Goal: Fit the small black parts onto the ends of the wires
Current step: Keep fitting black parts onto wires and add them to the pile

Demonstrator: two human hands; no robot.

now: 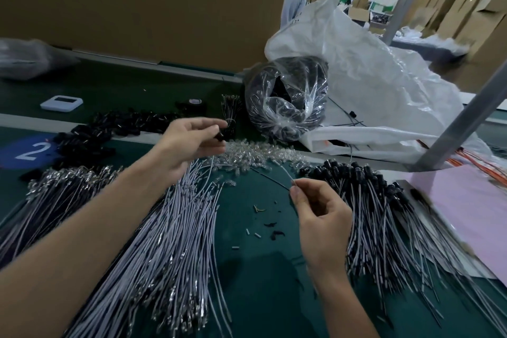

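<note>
Wire [287, 174], one pale strand, is pinched in the grip of the right hand [319, 214], in front of the clear bag [285, 101]. The left hand [189, 143] pinches a small black part [219, 136] in its grip just left of that bag. Far left of it a blue disc [16, 145] reads "2". Wire bundles [178, 214] cover the green surface [247, 269].

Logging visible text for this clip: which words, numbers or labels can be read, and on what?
"2", white, on the blue round mark at the left edge of the table.
Orange print on the white bag: too blurred to read.
White device: nothing legible on it.
</note>
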